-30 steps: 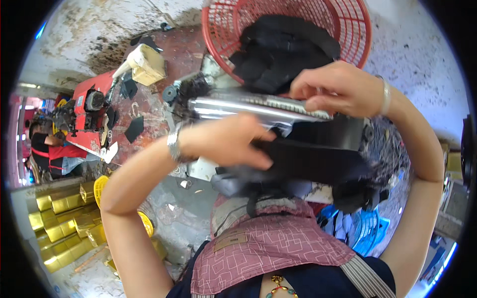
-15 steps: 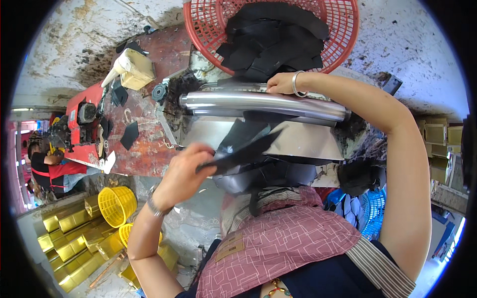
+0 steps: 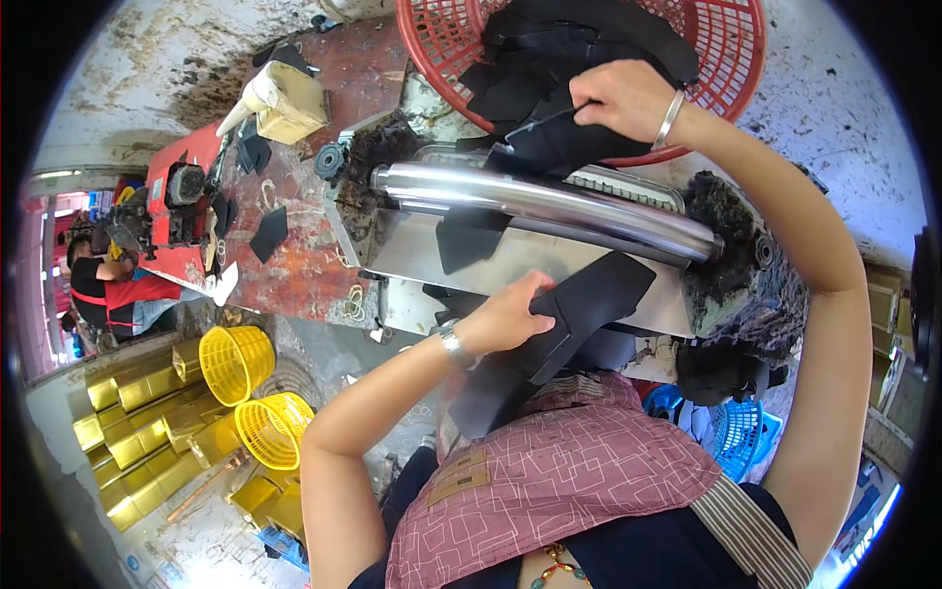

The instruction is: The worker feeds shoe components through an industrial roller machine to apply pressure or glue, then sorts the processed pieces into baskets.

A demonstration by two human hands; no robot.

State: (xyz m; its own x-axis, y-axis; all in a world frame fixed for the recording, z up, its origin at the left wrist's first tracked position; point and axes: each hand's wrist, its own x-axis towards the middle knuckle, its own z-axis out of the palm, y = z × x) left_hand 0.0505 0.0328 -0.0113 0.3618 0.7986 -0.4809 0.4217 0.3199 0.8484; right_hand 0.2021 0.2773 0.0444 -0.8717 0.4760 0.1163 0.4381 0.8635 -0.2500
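Head view: the left hand [image 3: 505, 316], thumb and fingers parted, hides part of a black piece [image 3: 606, 291]; contact cannot be told. The piece's long axis slants up-right over the near edge of the metal plate [image 3: 397, 250], bare at its left end. Beyond the roller [image 3: 579, 209], the right hand [image 3: 628, 98] pinches a black sheet [image 3: 554, 145].

We count two bare hands [image 3: 505, 316], with one bracelet [image 3: 670, 120] and one metal wristband [image 3: 455, 344] between them. We see one black cut piece [image 3: 564, 137] in the right fingers, one flat black panel [image 3: 469, 239] by the single shiny roller [image 3: 549, 208], and at least three dark scraps [image 3: 268, 234] on the red counter [image 3: 363, 69]. We find one red basket [image 3: 726, 69], two yellow baskets [image 3: 257, 365], one blue basket [image 3: 741, 432], one cream jug [image 3: 294, 106], one co-worker [image 3: 98, 275]; the gold boxes [image 3: 147, 437] overlap too much to count.
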